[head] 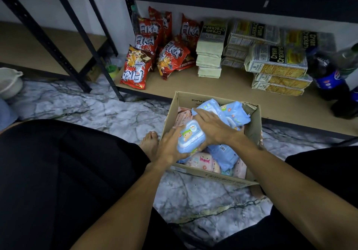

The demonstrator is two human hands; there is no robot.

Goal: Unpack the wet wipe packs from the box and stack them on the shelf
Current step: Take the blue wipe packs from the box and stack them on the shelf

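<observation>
An open cardboard box (253,125) stands on the floor in front of the low shelf (240,90). Inside lie several blue and pink wet wipe packs. My left hand (170,149) grips a blue wet wipe pack (190,136) with a lid, held just above the box's near left corner. My right hand (213,125) lies on the same pack's far side, its fingers stretched across another blue pack (235,114) behind. A pink pack (201,161) shows underneath.
Red snack bags (139,65) and stacked cream cracker packs (277,65) fill the back of the low shelf. Dark soda bottles (329,77) stand at its right. Black shelf legs (104,59) rise at left. My bare foot (150,143) rests beside the box.
</observation>
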